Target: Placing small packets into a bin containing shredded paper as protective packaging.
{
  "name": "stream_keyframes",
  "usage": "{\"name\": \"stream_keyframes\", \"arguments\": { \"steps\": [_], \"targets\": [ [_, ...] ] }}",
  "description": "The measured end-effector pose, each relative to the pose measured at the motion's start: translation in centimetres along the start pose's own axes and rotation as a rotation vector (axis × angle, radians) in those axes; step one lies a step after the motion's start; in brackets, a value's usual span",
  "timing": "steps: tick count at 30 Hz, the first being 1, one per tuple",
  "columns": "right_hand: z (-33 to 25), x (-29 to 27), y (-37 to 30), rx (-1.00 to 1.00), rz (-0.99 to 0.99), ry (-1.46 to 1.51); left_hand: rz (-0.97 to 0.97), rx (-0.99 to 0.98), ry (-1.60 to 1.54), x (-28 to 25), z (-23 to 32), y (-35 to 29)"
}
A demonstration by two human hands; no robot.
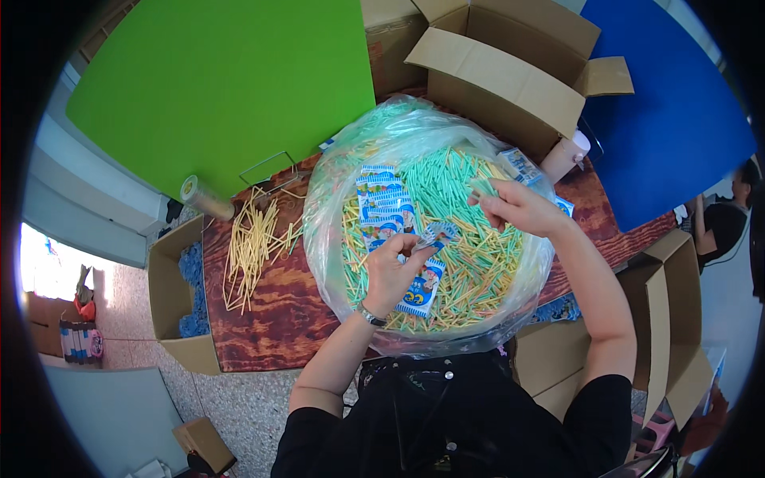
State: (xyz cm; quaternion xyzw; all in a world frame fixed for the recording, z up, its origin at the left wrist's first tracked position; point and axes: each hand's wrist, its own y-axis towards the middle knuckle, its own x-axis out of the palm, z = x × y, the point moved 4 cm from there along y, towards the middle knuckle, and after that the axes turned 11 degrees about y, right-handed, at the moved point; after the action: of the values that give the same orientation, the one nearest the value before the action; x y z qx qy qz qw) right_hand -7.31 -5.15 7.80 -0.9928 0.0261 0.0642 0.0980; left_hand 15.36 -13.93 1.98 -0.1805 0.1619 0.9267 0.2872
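Observation:
A large clear plastic bag (317,267) lies rolled open on the table, full of thin green, yellow and pinkish sticks (470,275). Over the middle of it, my left hand (388,277) pinches a small blue-and-white packet (438,232) between thumb and fingers. My right hand (519,209), to the right and a little farther away, closes its fingertips round a few green sticks (481,188). An overlapping row of blue-and-white packets (382,199) rests on the sticks beyond my left hand. Another packet (421,295) lies just beneath that hand.
Loose yellow sticks (253,247) and a clear cylinder (205,197) are left of the bag. A pinkish-white cylinder (564,157) and an open cardboard box (498,76) stand behind it. Green (231,80) and blue (661,103) panels flank the table. Another person (723,227) is far right.

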Motion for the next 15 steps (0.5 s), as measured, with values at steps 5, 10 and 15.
{"name": "stream_keyframes", "arguments": {
  "steps": [5,10,15],
  "targets": [
    [-6.6,4.4,-1.3,-0.34,-0.065,-0.8,0.071,0.087,0.118,-0.4,0.5,-0.1],
    [-8.4,5.7,-0.7,-0.062,-0.14,-1.038,0.114,0.168,0.167,-0.7,1.0,-0.2],
    [-8.3,6.1,0.0,0.025,-0.261,-1.244,0.164,0.325,0.244,-1.0,1.6,-0.4]
  ]
}}
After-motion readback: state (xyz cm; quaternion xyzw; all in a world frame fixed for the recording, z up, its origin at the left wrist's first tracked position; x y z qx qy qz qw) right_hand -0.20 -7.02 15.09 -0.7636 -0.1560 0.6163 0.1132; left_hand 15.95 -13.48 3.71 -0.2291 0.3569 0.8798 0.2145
